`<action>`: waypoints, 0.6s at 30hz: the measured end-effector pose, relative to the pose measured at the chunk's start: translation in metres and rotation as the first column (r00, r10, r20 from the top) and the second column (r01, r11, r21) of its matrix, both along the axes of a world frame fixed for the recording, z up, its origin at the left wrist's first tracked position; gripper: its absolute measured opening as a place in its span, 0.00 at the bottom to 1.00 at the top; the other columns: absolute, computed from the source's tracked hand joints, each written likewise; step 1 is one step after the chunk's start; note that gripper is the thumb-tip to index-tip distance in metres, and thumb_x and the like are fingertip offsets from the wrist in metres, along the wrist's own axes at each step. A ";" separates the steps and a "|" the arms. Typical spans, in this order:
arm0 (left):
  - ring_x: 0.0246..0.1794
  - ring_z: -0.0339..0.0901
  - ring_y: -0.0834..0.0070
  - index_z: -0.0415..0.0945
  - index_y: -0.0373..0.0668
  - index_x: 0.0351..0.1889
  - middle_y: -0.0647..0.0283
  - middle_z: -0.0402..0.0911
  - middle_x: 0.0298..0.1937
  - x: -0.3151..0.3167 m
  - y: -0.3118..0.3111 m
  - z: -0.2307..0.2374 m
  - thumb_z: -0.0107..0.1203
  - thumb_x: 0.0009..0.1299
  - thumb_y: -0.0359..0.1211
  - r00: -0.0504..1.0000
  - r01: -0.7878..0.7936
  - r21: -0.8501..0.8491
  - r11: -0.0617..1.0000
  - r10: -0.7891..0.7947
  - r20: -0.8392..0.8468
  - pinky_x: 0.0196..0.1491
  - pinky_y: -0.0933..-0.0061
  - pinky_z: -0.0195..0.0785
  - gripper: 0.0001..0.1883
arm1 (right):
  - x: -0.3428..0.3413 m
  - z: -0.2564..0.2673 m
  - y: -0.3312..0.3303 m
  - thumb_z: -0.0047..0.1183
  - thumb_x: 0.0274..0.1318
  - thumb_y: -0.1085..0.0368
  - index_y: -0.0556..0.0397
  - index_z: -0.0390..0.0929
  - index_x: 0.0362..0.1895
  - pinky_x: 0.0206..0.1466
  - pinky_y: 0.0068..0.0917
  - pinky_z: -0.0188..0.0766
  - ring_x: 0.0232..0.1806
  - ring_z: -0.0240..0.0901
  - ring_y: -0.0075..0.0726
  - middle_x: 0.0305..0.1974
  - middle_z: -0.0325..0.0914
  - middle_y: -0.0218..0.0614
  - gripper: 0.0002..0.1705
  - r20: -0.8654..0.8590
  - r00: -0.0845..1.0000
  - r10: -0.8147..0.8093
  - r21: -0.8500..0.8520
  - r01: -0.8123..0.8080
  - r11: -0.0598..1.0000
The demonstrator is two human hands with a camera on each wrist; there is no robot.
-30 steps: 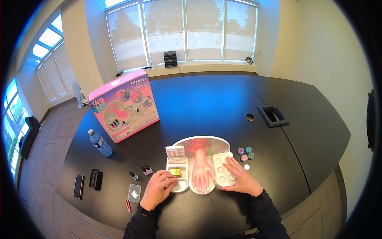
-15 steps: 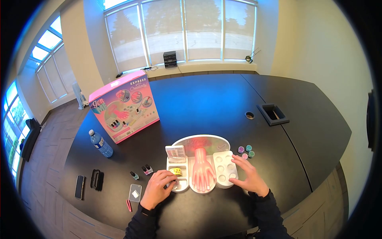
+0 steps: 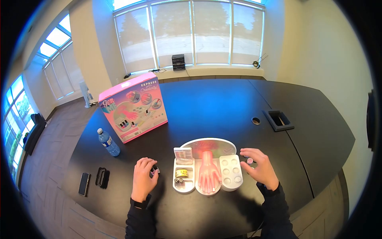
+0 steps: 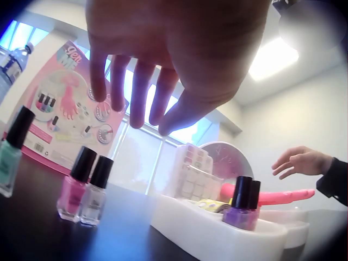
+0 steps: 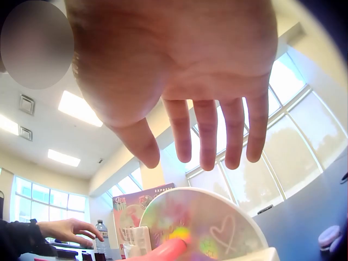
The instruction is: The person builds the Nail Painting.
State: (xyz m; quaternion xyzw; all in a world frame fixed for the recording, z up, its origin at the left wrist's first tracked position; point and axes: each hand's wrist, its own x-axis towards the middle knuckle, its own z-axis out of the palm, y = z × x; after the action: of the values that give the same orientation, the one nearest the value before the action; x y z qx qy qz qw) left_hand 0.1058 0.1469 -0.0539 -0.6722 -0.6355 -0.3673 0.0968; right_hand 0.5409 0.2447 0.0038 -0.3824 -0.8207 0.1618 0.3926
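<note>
My left hand hovers over nail polish bottles left of the white tray. From the left wrist, its loosely bent fingers hang above a pink bottle and a clear one, holding neither. Two dark-capped bottles, purple in the left wrist view, stand in the tray's front left compartment, by a yellow patterned roll. A pink model hand lies in the middle. Right of the palette, my right hand is held empty over small jars, its fingers spread in the right wrist view.
A pink box and a water bottle stand behind on the left. A phone and a black case lie at far left. A green bottle stands beside the pink one. At right is a table socket opening.
My left hand has moved left from the tray to the polish bottles outside it. Two bottles now show in the front left compartment. My right hand has left the palette and moved over the jars.
</note>
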 end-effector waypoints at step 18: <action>0.52 0.87 0.52 0.89 0.42 0.40 0.57 0.91 0.43 -0.050 0.033 0.016 0.77 0.58 0.33 0.997 -0.069 -0.548 0.833 0.038 -0.068 0.57 0.53 0.80 0.14 | 0.001 -0.013 0.023 0.72 0.65 0.63 0.50 0.89 0.56 0.39 0.34 0.78 0.56 0.85 0.42 0.59 0.91 0.34 0.17 0.023 0.999 -0.029 -0.026 0.030 0.999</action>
State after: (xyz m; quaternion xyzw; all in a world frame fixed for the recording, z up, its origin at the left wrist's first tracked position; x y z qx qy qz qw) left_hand 0.0556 0.1803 -0.0381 -0.6634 -0.7298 -0.1478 -0.0729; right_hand 0.5419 0.2672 -0.0088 -0.4014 -0.8171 0.1623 0.3807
